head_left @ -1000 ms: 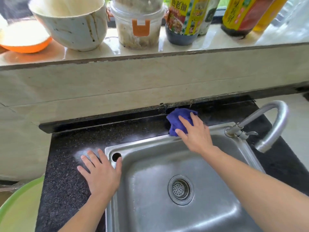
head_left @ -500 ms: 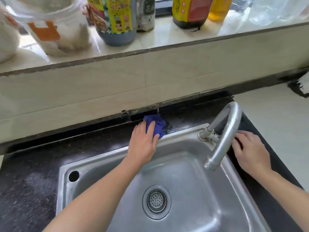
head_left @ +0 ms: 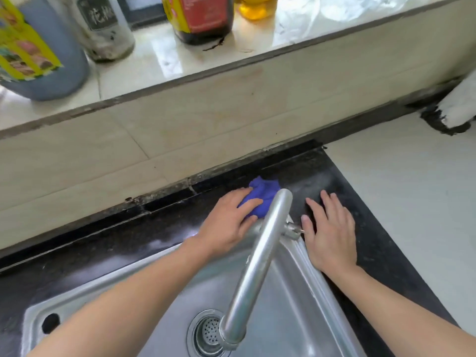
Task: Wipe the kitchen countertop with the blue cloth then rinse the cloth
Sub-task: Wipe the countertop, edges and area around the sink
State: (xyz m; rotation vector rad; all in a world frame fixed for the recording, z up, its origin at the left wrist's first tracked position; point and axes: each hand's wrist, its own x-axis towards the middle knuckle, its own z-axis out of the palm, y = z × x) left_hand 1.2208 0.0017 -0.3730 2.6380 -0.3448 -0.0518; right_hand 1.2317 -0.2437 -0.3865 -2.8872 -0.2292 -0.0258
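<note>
Blue cloth (head_left: 265, 195), bunched at frame centre on the dark surface (head_left: 154, 228) behind the faucet (head_left: 260, 253), is gripped by the left hand (head_left: 226, 225); the right hand (head_left: 332, 235) rests flat, fingers straight.

Blue cloth (head_left: 266, 193) from right hand (head_left: 331, 235) to left hand (head_left: 226, 228); now behind faucet (head_left: 260, 256).

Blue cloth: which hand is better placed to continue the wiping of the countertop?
Probably left. The left hand grips the blue cloth on the black countertop; the right hand lies flat, empty, beside the faucet.
</note>
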